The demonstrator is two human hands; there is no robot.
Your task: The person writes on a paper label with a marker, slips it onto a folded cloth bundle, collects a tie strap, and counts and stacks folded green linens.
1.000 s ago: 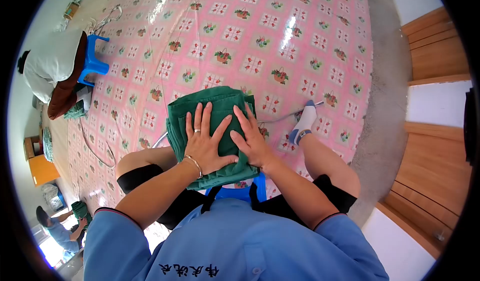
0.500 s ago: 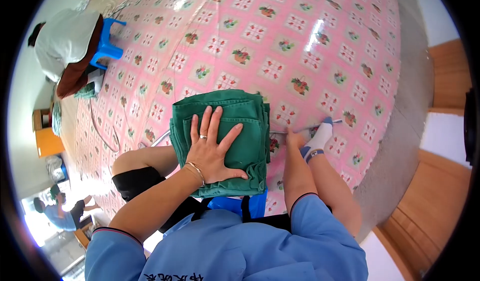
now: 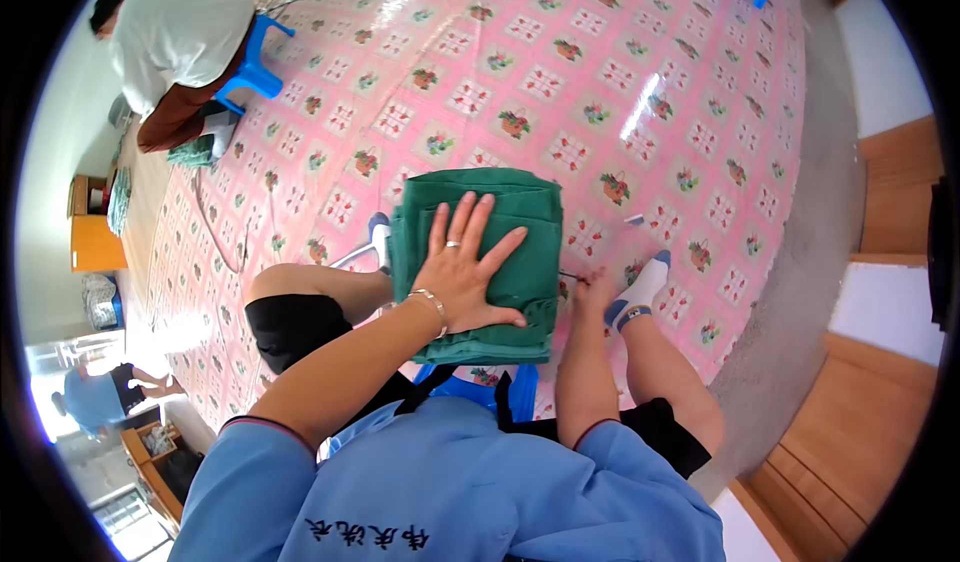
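A thick stack of folded green garments, with stitched seams on the top piece, rests between my knees. My left hand lies flat on top of it, fingers spread, with a ring and a bracelet on. To the stack's right, my right hand is closed on a thin pale strap, whose loose end points away from me. Another stretch of strap shows left of the stack, by my left foot; the part between is hidden beneath the garments.
A blue stool is partly visible beneath me. The floor has a pink fruit-patterned covering. At the far left, a person in white sits on a blue stool. Another person in blue is at lower left. Wooden panels line the right.
My view has shifted. My right hand has pulled in closer along the strap, and the loose end beyond it looks shorter. My left hand still presses the stack.
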